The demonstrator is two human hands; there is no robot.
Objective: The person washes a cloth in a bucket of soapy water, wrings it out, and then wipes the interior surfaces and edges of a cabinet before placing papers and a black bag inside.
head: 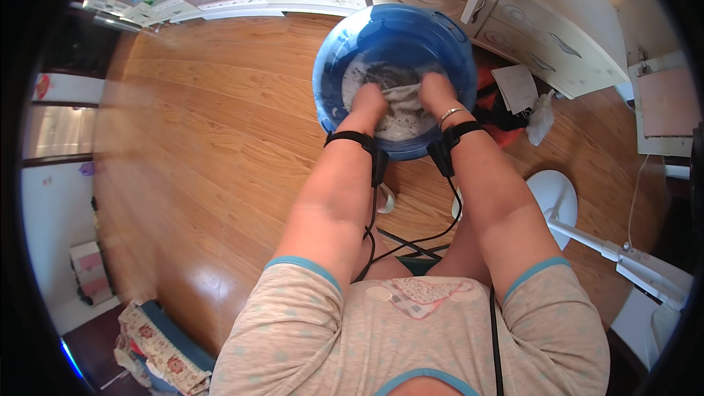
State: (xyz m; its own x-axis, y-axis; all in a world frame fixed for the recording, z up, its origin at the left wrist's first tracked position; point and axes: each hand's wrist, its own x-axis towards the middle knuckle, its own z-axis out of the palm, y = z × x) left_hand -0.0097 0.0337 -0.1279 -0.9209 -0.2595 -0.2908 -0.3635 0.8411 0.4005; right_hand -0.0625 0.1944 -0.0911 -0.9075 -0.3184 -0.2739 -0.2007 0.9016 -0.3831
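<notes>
A blue plastic basin [396, 151] stands on the floor in front of me, with sudsy, greyish water [390, 129] inside. Within it, a wet light-coloured cloth [406, 98] stretches between my two hands. My left hand [369, 100] grips its left side, the fingertips hidden by foam and fabric. On the cloth's right side is my right hand [438, 91], its fingers curled down and mostly out of sight. A metal bracelet [452, 115] circles my right wrist. Black straps with cabled devices sit on both forearms.
White cabinets [528, 27] border the basin's far and right sides. A paper [516, 88] and a clear plastic bag [542, 118] lie to its right. A white pedestal fan [555, 203] stands at my right. Wood flooring [209, 137] extends left, towards floral fabric [159, 335].
</notes>
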